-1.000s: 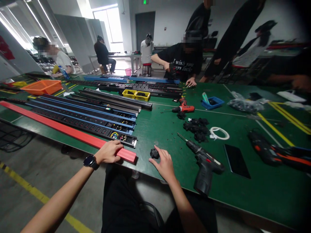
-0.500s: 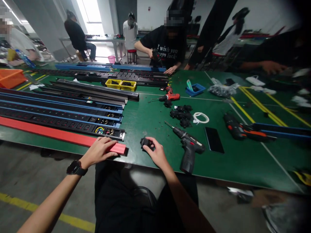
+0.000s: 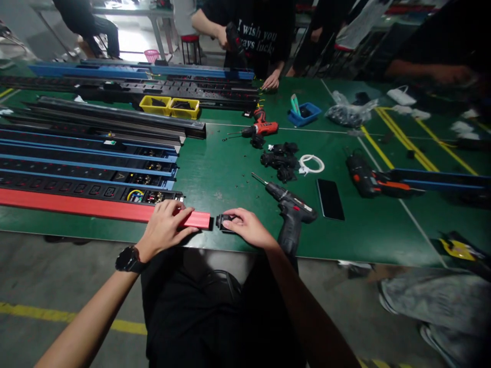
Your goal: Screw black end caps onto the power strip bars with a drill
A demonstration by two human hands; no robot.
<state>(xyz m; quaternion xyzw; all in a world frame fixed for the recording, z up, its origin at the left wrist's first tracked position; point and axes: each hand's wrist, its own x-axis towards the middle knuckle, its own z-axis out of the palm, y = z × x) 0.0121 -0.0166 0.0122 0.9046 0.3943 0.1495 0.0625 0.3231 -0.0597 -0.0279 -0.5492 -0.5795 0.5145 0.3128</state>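
A long red bar lies along the near edge of the green table, its open dark end facing right. My left hand is wrapped over the bar near that end, thumb on the near side and fingers across the top. Between the thumb and fingers of my right hand is a small black end cap. The cap faces the bar's end, with a narrow gap between them. Just behind the bar sit black power strips with blue edges, wiring showing at their right ends.
A black cordless drill and a phone lie to the right. Further back are a red drill, black parts, a white cable coil and yellow bins. A co-worker's hand rests across the table.
My right hand has turned the black end cap and brought it in line with the bar's end. The bar and my left hand have shifted right relative to the strips. The view has tilted down.
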